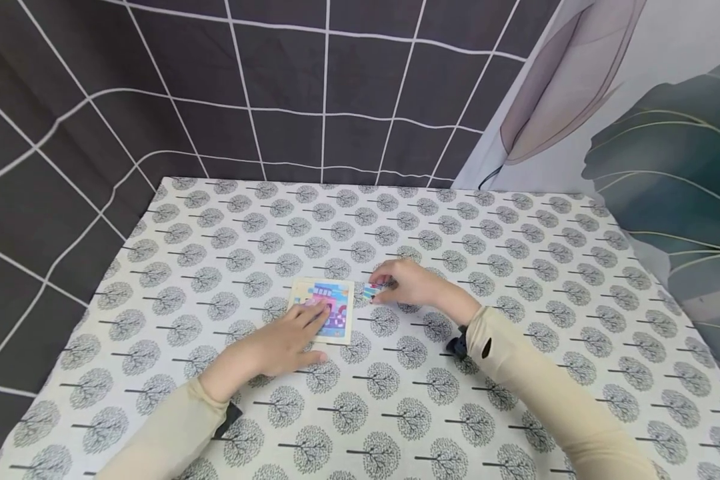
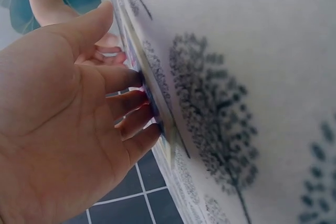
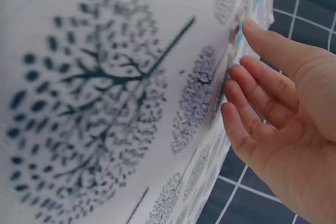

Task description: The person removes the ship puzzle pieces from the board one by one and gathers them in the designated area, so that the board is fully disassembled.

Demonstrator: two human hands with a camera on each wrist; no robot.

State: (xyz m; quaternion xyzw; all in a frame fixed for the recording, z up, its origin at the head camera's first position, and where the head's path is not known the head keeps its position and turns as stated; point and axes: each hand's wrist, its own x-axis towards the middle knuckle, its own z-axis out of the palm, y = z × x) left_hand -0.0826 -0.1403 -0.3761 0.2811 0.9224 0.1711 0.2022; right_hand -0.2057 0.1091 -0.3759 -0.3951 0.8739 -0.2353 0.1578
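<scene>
A small square picture puzzle [image 1: 338, 325] in a pale frame lies on the table, printed in pink, purple and blue. My left hand [image 1: 282, 345] rests its extended fingertips on the picture, with the thumb out to the side over the cloth. In the left wrist view those fingers [image 2: 137, 124] touch the face of the board [image 2: 169, 132], seen edge-on. Just right of the frame, my right hand [image 1: 413, 283] pinches a small colourful puzzle piece [image 1: 369, 292] between thumb and fingers, low over the cloth. The right wrist view shows this piece [image 3: 239, 39] edge-on at the thumb tip.
A white cloth [image 1: 408, 413] with grey tree prints covers the table. Behind and to the left hangs a dark curtain [image 1: 288, 80] with white grid lines. A leaf-patterned curtain [image 1: 666, 167] hangs at the right. Each wrist wears a dark camera mount [image 1: 457, 344].
</scene>
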